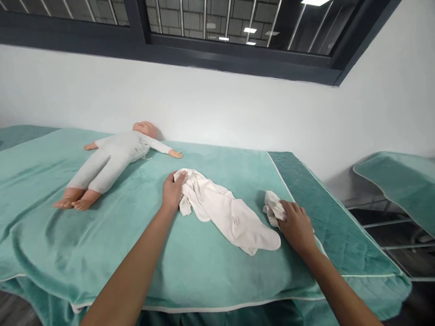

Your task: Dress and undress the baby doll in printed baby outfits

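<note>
A white baby garment (224, 209) lies crumpled across the middle of a teal towel-covered table (102, 244). My left hand (172, 191) rests on the garment's upper end, fingers curled over the cloth. My right hand (297, 225) is closed on a small white cloth piece (273, 207) just right of the garment's lower end. A baby doll (112, 160) in a pale grey suit lies on its back at the far left, head toward the wall, arms spread.
A white wall runs behind the table, with a dark-framed window (238, 50) above it. A second teal-covered surface (401, 181) stands at the right, across a gap with a dark floor. The table's front edge is close to me.
</note>
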A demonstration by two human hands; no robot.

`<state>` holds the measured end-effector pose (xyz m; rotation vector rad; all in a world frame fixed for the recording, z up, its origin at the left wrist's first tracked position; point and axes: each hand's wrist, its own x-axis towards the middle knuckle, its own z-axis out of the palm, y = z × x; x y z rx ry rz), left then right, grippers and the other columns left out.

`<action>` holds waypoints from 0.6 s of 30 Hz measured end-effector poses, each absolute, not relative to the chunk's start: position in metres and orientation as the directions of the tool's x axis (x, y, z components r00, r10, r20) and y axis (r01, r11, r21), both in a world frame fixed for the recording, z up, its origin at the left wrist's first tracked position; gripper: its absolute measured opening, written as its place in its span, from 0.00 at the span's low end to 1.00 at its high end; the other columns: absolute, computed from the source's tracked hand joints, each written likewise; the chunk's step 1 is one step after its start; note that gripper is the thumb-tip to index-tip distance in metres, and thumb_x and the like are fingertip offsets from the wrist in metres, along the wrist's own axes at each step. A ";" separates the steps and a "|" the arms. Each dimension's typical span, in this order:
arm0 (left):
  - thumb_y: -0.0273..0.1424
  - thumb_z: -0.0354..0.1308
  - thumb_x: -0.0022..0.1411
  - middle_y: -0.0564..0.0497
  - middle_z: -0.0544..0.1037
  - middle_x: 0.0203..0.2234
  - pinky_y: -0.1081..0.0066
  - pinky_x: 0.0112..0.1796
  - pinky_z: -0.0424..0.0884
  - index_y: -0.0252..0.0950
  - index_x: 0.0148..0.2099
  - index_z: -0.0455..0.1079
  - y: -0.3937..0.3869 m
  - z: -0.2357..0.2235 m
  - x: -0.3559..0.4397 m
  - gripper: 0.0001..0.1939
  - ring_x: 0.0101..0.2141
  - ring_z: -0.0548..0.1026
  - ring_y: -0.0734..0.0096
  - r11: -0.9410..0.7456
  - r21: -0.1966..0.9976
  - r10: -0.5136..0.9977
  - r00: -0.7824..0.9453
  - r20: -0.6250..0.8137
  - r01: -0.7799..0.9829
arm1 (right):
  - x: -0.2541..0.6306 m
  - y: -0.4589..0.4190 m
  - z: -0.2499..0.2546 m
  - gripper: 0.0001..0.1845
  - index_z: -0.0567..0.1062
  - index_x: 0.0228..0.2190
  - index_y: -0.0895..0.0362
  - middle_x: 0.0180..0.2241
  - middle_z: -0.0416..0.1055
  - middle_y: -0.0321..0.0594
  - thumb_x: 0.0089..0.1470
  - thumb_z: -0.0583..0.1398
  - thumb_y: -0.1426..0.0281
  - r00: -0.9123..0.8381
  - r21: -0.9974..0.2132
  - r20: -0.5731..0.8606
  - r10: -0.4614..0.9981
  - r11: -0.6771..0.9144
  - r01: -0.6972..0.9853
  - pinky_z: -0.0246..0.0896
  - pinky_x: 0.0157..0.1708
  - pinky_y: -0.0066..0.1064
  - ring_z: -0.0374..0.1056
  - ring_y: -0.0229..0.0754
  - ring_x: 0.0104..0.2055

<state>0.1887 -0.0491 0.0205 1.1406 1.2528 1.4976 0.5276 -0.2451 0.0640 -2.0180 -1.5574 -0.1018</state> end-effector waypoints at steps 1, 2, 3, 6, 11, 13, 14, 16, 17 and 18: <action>0.48 0.67 0.52 0.48 0.80 0.34 0.70 0.36 0.67 0.32 0.43 0.77 -0.050 0.021 0.188 0.25 0.33 0.73 0.67 -0.094 0.993 0.982 -0.169 0.080 -0.076 | 0.529 -0.244 0.055 0.15 0.75 0.42 0.56 0.44 0.75 0.50 0.52 0.57 0.68 0.282 -0.292 0.370 0.885 -0.177 0.940 0.63 0.40 0.46 0.67 0.56 0.44; 0.47 0.69 0.49 0.49 0.79 0.31 0.71 0.33 0.66 0.31 0.41 0.76 -0.050 0.022 0.187 0.25 0.30 0.72 0.68 -0.053 0.994 0.992 -0.119 0.042 -0.093 | 0.530 -0.243 0.049 0.20 0.74 0.48 0.56 0.49 0.73 0.52 0.53 0.57 0.67 0.275 -0.229 0.353 0.894 -0.203 0.952 0.64 0.42 0.49 0.67 0.59 0.48; 0.47 0.70 0.47 0.50 0.77 0.28 0.71 0.31 0.65 0.31 0.38 0.76 -0.051 0.022 0.185 0.25 0.28 0.70 0.69 -0.019 0.994 0.997 -0.079 0.011 -0.103 | 0.530 -0.243 0.048 0.23 0.72 0.52 0.56 0.53 0.72 0.53 0.53 0.57 0.67 0.267 -0.203 0.331 0.905 -0.208 0.957 0.65 0.44 0.52 0.66 0.61 0.51; 0.46 0.72 0.44 0.53 0.73 0.24 0.72 0.28 0.63 0.32 0.36 0.75 -0.056 0.029 0.178 0.24 0.25 0.68 0.71 0.007 0.992 1.000 -0.013 -0.009 -0.130 | 0.522 -0.244 0.063 0.29 0.68 0.57 0.55 0.57 0.68 0.53 0.54 0.59 0.62 0.222 -0.262 0.362 0.905 -0.130 0.956 0.62 0.51 0.58 0.65 0.64 0.57; 0.42 0.72 0.48 0.54 0.72 0.27 0.75 0.29 0.63 0.36 0.36 0.73 -0.087 0.073 0.166 0.19 0.28 0.68 0.74 -0.133 0.941 0.982 0.087 0.167 -0.313 | 0.464 -0.225 0.098 0.31 0.65 0.61 0.47 0.63 0.64 0.46 0.58 0.61 0.55 0.075 -0.613 0.292 0.953 0.127 0.779 0.58 0.60 0.52 0.61 0.55 0.64; 0.40 0.71 0.51 0.54 0.70 0.25 0.75 0.27 0.61 0.36 0.36 0.73 -0.103 0.098 0.162 0.16 0.26 0.66 0.74 -0.182 0.917 0.962 0.130 0.241 -0.354 | 0.432 -0.206 0.105 0.29 0.66 0.60 0.45 0.63 0.65 0.42 0.59 0.61 0.54 0.029 -0.755 0.235 0.972 0.164 0.635 0.58 0.61 0.48 0.62 0.50 0.64; 0.40 0.71 0.52 0.54 0.69 0.25 0.75 0.26 0.61 0.37 0.36 0.73 -0.110 0.111 0.159 0.15 0.25 0.65 0.74 -0.201 0.911 0.952 0.148 0.269 -0.361 | 0.416 -0.195 0.109 0.28 0.67 0.58 0.46 0.62 0.66 0.42 0.58 0.62 0.55 0.002 -0.789 0.235 0.972 0.190 0.584 0.59 0.60 0.45 0.63 0.49 0.63; 0.38 0.70 0.53 0.54 0.70 0.26 0.75 0.25 0.61 0.37 0.37 0.73 -0.121 0.133 0.151 0.13 0.25 0.65 0.74 -0.218 0.906 0.937 0.181 0.298 -0.364 | 0.390 -0.176 0.117 0.24 0.71 0.53 0.49 0.54 0.72 0.41 0.56 0.64 0.58 -0.113 -0.821 0.213 0.971 0.240 0.518 0.62 0.54 0.40 0.68 0.47 0.56; 0.36 0.70 0.53 0.53 0.70 0.28 0.75 0.25 0.62 0.38 0.38 0.74 -0.125 0.142 0.146 0.12 0.25 0.66 0.74 -0.221 0.907 0.934 0.191 0.303 -0.360 | 0.380 -0.168 0.123 0.18 0.74 0.48 0.51 0.48 0.75 0.39 0.56 0.64 0.59 -0.166 -0.824 0.206 0.964 0.262 0.503 0.63 0.51 0.38 0.70 0.45 0.50; 0.33 0.69 0.52 0.53 0.71 0.29 0.75 0.26 0.63 0.38 0.38 0.74 -0.129 0.151 0.140 0.11 0.27 0.67 0.73 -0.222 0.910 0.934 0.193 0.302 -0.352 | 0.372 -0.162 0.129 0.13 0.75 0.43 0.51 0.43 0.76 0.37 0.57 0.63 0.60 -0.197 -0.819 0.208 0.958 0.280 0.500 0.63 0.46 0.36 0.70 0.43 0.45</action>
